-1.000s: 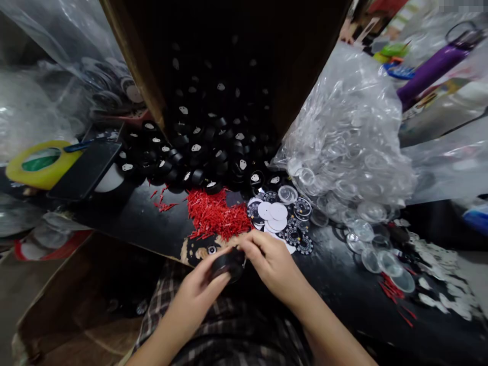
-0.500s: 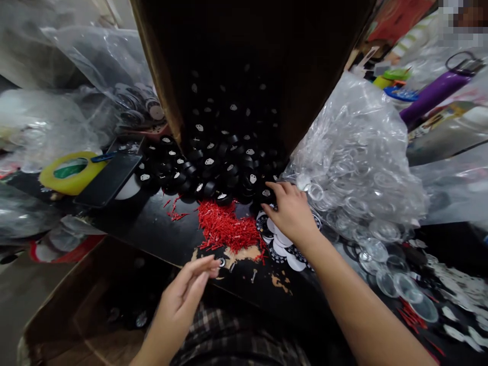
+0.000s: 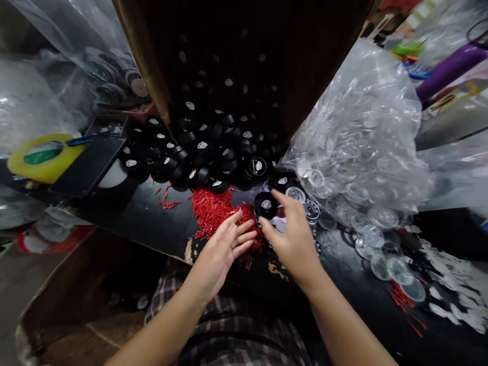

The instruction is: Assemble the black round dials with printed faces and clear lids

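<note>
Between the thumb and fingers of my right hand [image 3: 295, 236] is a black round case [image 3: 262, 209] with a small whitish patch at its centre. My left hand [image 3: 221, 249] is open with its palm turned up and fingers spread, a little to the left of the case. Behind my left fingers lies a pile of thin red plastic pieces [image 3: 209, 206]. Printed dial discs [image 3: 311, 209] lie partly hidden beneath my right hand. Beyond both hands, many black round cases [image 3: 202, 146] spill from a large, dark-sided box [image 3: 147, 56].
On the right, a plastic bag [image 3: 343, 132] bulges with clear round covers, some loose in front. White flat parts [image 3: 453, 290] and red pieces [image 3: 400, 297] lie nearer me. Leftward are yellow tape [image 3: 41, 170] and a phone [image 3: 89, 168]. An open carton [image 3: 57, 315] stands below the table edge.
My right hand has picked a black round case from the near edge of the heap and drawn it towards me. My left hand has moved up and right, its fingers spreading.
</note>
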`<state>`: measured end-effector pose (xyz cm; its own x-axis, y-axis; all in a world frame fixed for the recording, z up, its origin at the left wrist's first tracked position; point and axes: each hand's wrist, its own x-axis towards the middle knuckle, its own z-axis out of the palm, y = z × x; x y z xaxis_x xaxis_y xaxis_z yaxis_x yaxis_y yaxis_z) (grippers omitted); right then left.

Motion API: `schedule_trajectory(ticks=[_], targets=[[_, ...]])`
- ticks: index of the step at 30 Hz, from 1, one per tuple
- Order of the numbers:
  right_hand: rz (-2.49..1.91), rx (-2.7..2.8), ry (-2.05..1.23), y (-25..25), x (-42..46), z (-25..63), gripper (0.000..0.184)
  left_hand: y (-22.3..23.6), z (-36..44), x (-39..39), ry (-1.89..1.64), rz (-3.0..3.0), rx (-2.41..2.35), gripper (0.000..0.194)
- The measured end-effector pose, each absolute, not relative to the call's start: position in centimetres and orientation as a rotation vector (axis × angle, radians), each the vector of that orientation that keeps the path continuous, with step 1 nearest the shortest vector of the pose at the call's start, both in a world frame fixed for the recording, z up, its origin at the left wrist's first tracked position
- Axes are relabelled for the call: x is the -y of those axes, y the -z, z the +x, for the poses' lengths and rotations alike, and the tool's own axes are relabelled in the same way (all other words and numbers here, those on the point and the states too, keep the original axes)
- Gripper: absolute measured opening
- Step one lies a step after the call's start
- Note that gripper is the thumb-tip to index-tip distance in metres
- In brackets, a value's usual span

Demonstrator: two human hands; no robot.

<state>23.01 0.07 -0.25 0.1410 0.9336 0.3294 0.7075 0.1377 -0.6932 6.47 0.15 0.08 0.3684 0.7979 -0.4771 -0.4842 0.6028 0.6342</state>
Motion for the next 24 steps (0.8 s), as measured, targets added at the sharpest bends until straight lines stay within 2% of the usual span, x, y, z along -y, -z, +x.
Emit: schedule_trajectory(ticks=[4, 10, 13, 16, 20, 24], targets=[[-1.666, 1.421, -0.651, -0.2, -2.0, 24.7, 0.055, 0.1, 6.3, 0.2, -0.839, 0.465, -0.839, 0.039], [-1.678, 1.278, -0.762, -1.6, -3.1, 25.9, 0.062, 0.6, 5.5, 1.6, -0.655, 0.616, -0.829, 0.034], [-1.6, 1.169, -0.978, -1.7, -2.0, 26.3, 0.058, 1.0, 5.2, 1.5, -0.563, 0.785, -0.849, 0.03], [-1.469, 1.069, -1.197, -1.3, 0.1, 26.4, 0.049, 1.3, 5.5, 0.2, -0.663, 0.883, -0.917, 0.028], [-1.606, 1.284, -1.057, -0.9, 3.1, 25.5, 0.05, 1.5, 6.3, -1.3, -0.838, 0.833, -0.89, 0.026], [-1.668, 1.693, -0.722, -0.9, 5.1, 23.1, 0.058, 0.6, 6.2, -0.5, -0.704, 0.782, -0.861, 0.034]])
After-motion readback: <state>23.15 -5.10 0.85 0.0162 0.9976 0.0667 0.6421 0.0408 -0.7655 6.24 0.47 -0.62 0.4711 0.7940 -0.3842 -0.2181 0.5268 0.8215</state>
